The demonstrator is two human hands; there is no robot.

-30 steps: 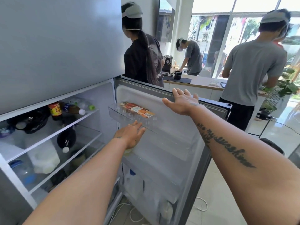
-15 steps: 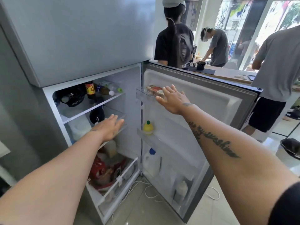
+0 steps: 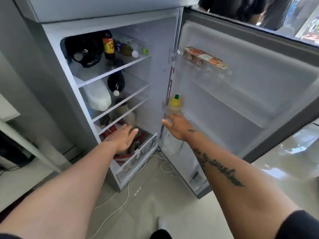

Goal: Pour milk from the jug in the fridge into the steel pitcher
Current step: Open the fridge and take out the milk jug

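The fridge point(image 3: 51, 69) stands open. A white milk jug point(image 3: 172, 144) sits in the lower door bin, its top hidden behind my right hand point(image 3: 176, 125), which hovers just above it with fingers spread and holds nothing. A second white jug point(image 3: 99, 97) lies on the middle shelf inside. My left hand point(image 3: 123, 138) is flat and held out in front of the bottom drawer point(image 3: 138, 157), touching nothing. No steel pitcher is in view.
The open door point(image 3: 250, 94) swings out to the right, with a yellow squeeze bottle point(image 3: 175, 104) and a flat orange packet point(image 3: 203, 57) on its racks. Dark bottles point(image 3: 108, 45) fill the top shelf. White cables point(image 3: 124, 195) trail on the floor. People stand behind the door.
Both hands dropped lower: the right from the top door rack to just over the door jug, the left from the middle shelf to the bottom drawer. My view tilted down.
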